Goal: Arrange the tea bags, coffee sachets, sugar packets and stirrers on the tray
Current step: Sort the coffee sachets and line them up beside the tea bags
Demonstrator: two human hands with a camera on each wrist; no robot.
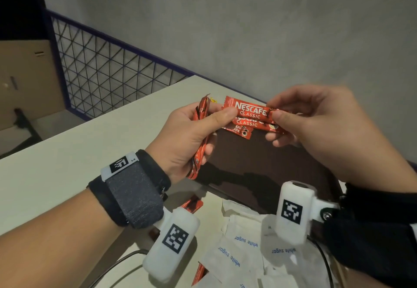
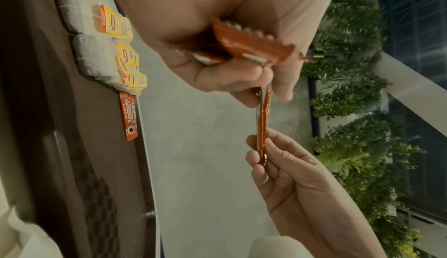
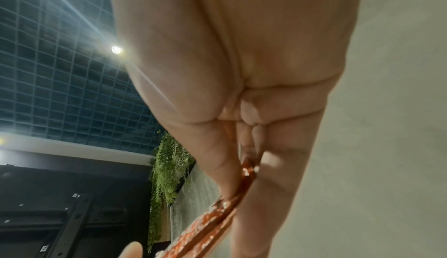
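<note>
Over the dark brown tray [image 1: 259, 163], my left hand [image 1: 213, 126] grips a bundle of red coffee sachets [image 1: 196, 163] upright in its palm. Its thumb also pinches the left end of two Nescafe sachets [image 1: 250, 112] held level. My right hand [image 1: 276, 111] pinches their right end. In the left wrist view these sachets [image 2: 262, 124] stretch edge-on between left hand [image 2: 241, 71] and right hand [image 2: 266, 153]. One sachet [image 2: 128, 116] lies on the tray [image 2: 72, 147] beside tea bags [image 2: 94, 55] with yellow tags. The right wrist view shows my right hand [image 3: 241, 166] on the sachets [image 3: 217, 220].
White sugar packets [image 1: 246, 240] lie in a loose heap on the pale table [image 1: 90, 143] in front of the tray. More red sachets [image 1: 194, 204] lie by my left wrist. A wire-mesh rail [image 1: 108, 77] and a grey wall stand behind the table. No stirrers are in view.
</note>
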